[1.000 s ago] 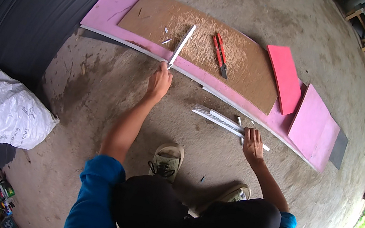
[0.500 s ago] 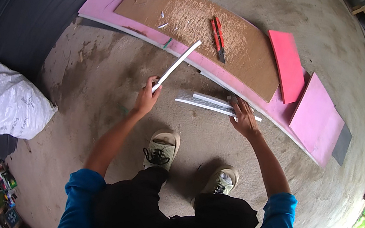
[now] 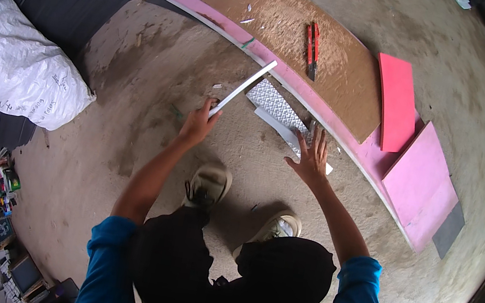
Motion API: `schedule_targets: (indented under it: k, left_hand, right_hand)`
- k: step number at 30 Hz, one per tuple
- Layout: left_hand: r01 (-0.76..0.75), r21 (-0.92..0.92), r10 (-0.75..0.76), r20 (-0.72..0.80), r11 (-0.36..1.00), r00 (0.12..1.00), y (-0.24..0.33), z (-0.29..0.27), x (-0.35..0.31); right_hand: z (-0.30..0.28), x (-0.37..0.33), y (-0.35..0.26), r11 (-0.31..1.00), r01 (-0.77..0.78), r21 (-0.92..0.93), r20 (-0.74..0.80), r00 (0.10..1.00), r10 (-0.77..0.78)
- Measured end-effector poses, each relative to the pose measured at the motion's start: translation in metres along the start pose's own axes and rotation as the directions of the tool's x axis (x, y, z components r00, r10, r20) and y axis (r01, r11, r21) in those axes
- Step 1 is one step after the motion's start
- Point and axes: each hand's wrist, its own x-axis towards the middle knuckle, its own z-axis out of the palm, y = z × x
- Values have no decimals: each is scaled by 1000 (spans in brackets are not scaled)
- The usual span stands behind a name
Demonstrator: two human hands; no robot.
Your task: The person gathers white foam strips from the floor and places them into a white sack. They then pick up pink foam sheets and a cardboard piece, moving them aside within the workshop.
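My left hand point(image 3: 198, 124) is closed on the lower end of a thin white strip point(image 3: 247, 85), which slants up and away to the right. My right hand point(image 3: 313, 156) has its fingers spread over the near end of a silvery sheet piece with a raised pattern point(image 3: 279, 105). Along that piece's near side lies a flat white strip point(image 3: 280, 129), partly under my right hand. Whether the fingertips touch either piece is hard to make out. Both lie on the concrete floor.
Beyond them stretches a long pink board point(image 3: 228, 32) carrying a scratched brown board point(image 3: 344, 88) with a red-handled cutter point(image 3: 312, 50). At right lie a red-pink panel point(image 3: 395, 100), a pink panel point(image 3: 422, 183) and a grey piece point(image 3: 449, 230). A white sack point(image 3: 28, 62) stands left.
My right hand has opened off the pieces it was on. The silvery piece now lies with its patterned face up, beside the flat white strip. My left hand still holds its strip.
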Motion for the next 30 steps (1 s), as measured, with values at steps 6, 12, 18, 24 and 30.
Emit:
schedule_targets:
  k: [6, 12, 18, 24, 30]
  left_hand:
    - [-40, -33, 33, -178, 999, 983, 8, 27, 14]
    - [-448, 293, 492, -97, 845, 865, -31, 30, 21]
    - [-385, 293, 438, -141, 875, 888, -56, 37, 35]
    - [-369, 303, 431, -171, 879, 886, -52, 36, 37]
    - [-324, 218, 373, -246, 920, 895, -71, 38, 26]
  right_hand:
    - [12, 13, 8, 997, -75, -5, -161, 984, 73]
    - [20, -10, -2, 898, -432, 85, -304, 847, 436]
    - [30, -20, 33, 771, -637, -8, -275, 742, 611]
    - [24, -21, 39, 839, -540, -63, -251, 823, 510]
    - [19, -20, -20, 975, -213, 58, -74, 973, 217]
